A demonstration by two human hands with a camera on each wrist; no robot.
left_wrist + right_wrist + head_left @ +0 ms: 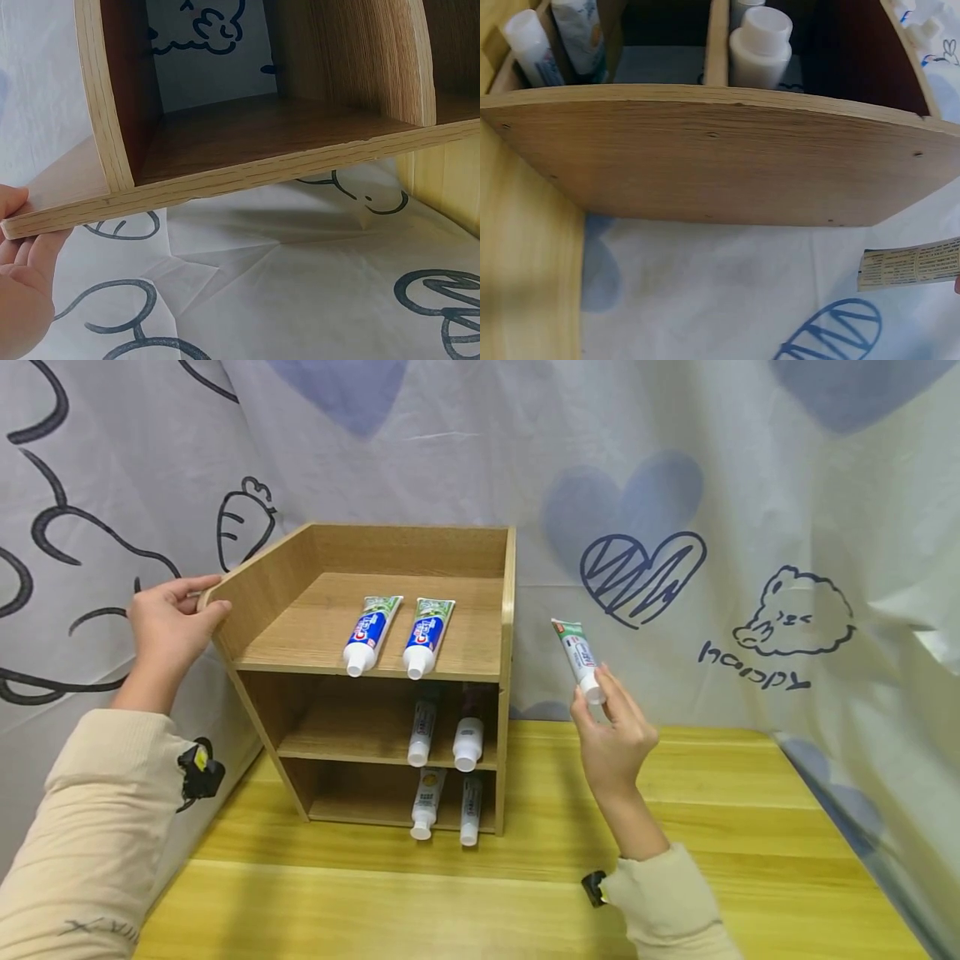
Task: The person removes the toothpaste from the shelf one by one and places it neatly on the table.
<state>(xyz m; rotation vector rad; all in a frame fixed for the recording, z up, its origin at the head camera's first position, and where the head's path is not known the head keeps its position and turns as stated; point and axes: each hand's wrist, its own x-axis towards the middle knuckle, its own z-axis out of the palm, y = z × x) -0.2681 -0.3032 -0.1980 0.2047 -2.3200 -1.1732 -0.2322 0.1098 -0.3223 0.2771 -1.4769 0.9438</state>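
Observation:
My left hand point(171, 622) grips the upper left front edge of a wooden three-tier shelf point(412, 672), thumb on the inside face of its side panel. In the left wrist view the fingers point(41, 255) wrap round that panel's edge. My right hand point(617, 731) pinches a green and white toothpaste tube point(577, 656) by its cap end, held in the air right of the shelf. Its printed back point(911, 265) shows in the right wrist view. On the top tier lie two blue and white Crest toothpaste tubes point(372, 635), side by side, caps to the front.
The middle tier holds a grey tube point(422, 727) and a wide-capped white tube point(468, 739) on its right side. Below them, the bottom tier holds a white tube point(426, 802) and a slim tube point(470, 810). A wooden table point(675, 827) carries the shelf; a printed curtain point(750, 510) hangs behind.

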